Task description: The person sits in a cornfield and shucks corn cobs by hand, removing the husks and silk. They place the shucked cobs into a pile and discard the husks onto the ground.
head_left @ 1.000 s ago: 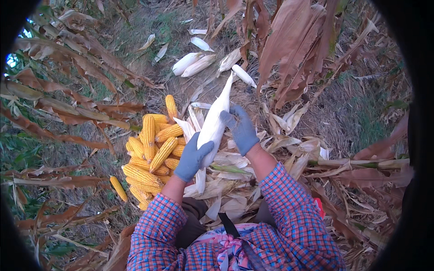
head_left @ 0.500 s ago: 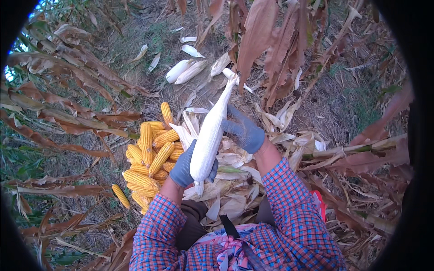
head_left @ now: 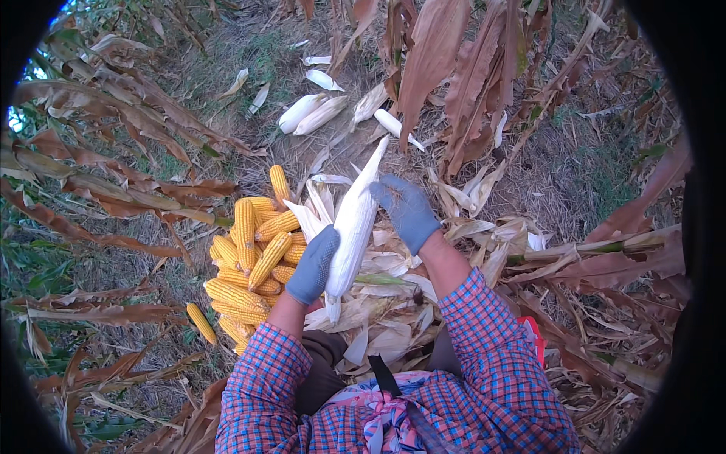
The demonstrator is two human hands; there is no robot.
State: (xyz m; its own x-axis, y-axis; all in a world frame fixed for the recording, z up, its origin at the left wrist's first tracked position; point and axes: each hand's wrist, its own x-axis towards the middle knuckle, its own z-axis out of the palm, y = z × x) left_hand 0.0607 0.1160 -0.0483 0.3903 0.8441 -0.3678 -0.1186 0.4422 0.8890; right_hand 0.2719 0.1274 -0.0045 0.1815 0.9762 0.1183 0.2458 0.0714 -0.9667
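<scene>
An ear of corn in a pale husk (head_left: 353, 234) slants upward in front of me, its pointed tip away from me. Around its lower left side my left hand (head_left: 314, 266), in a grey glove, is closed and holds it. My right hand (head_left: 407, 210), gloved alike, is just right of the ear's upper half, its fingers loosely bent and not wrapped around the ear. Brownish bits show on that glove. The fingertips are close to the husk; whether they touch it I cannot tell. Husked yellow cobs (head_left: 257, 246) lie in a heap to the left.
Loose dry husks (head_left: 393, 321) cover the ground between my knees. Several unhusked ears (head_left: 321, 115) lie farther ahead. One yellow cob (head_left: 201, 324) is apart from the heap. Dry corn stalks with brown leaves (head_left: 484, 83) hang in from the far right, and others (head_left: 113, 189) lean at left.
The ear has shifted slightly to the right and stands steeper, its tip lower in view. My left hand has moved up and turned around it. My right hand's fingers have drawn together.
</scene>
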